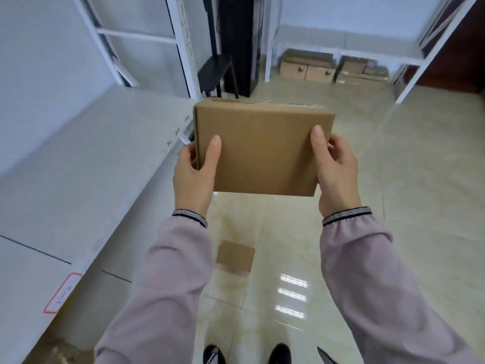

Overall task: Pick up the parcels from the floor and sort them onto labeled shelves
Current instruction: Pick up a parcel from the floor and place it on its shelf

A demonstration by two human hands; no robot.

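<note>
Held parcel (263,151) right of shelf (78,166), above floor parcel (235,256).

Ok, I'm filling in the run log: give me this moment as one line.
stage: carrying | held: cardboard parcel | left hand: gripping | right hand: gripping | floor: small parcel remaining | white shelf: at left

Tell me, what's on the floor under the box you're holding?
Below the held box, another small cardboard parcel lies on the shiny tiled floor. The left hand and right hand grip the box's sides. The floor straight behind it is covered.
</note>
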